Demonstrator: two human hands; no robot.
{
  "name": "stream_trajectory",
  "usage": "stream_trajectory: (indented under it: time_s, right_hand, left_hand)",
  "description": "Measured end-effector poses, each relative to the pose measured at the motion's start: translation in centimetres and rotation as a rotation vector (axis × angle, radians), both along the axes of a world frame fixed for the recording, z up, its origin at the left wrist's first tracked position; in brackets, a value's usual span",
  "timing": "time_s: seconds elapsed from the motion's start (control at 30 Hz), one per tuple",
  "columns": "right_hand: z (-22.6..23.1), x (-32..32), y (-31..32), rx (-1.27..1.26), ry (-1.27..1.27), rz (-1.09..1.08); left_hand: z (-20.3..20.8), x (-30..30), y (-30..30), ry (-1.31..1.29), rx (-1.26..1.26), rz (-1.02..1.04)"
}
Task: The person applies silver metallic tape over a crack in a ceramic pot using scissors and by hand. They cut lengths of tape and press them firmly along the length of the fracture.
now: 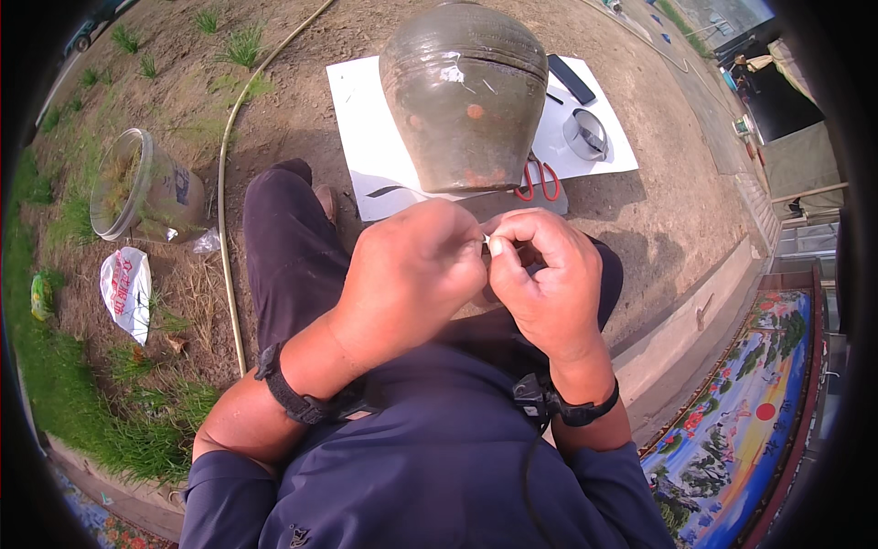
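Observation:
In front of my lap, my left hand (412, 265) and my right hand (551, 279) meet with fingers pinched together. Between their fingertips shows a tiny white piece (487, 240); its kind is too small to tell. Just beyond stands a large glazed brown-green jar (466, 110) with a dark line across its shoulder and small white bits stuck on it. It rests on a white sheet (352, 119). Scissors with red handles (549, 181) lie at the jar's right foot. A grey roll of tape (585, 135) and a black oblong object (572, 80) lie farther right, and a dark strip (384, 190) lies left.
A pale hose (224, 183) runs along the soil on the left. Beyond it are a clear plastic bucket (137, 188) on its side, a white bag (126, 291) and grass. At the right, a concrete ledge (672, 366) borders a colourful painted panel (741, 412).

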State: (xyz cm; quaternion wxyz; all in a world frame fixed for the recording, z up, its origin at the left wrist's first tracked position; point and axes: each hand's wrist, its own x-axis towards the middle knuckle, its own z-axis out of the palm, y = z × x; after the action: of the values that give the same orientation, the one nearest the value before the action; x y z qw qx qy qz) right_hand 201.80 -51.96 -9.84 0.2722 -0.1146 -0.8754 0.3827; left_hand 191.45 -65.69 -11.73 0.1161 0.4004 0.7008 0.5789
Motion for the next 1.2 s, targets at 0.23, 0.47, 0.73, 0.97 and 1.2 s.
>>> stream_trajectory:
  time_s: [0.23,0.47,0.73,0.97,1.2]
  right_hand:
    - [-0.5,0.3,0.1,-0.178,-0.034,-0.001]
    - [-0.5,0.7,0.1,-0.579,-0.056,0.056]
    - [-0.2,0.8,-0.4,-0.622,-0.034,0.099]
    - [-0.3,0.5,-0.1,-0.453,-0.085,0.053]
    - [-0.6,1.4,1.5,-0.862,-0.070,0.077]
  left_hand:
    - [0.0,0.0,-0.2,-0.068,-0.032,-0.031]
    - [-0.1,-0.1,-0.5,-0.196,-0.021,-0.076]
    - [0.0,0.0,-0.4,-0.169,-0.044,-0.049]
    - [-0.3,-0.7,-0.6,-0.077,-0.058,-0.075]
    - [-0.5,-2.6,-2.2,-0.078,-0.152,-0.068]
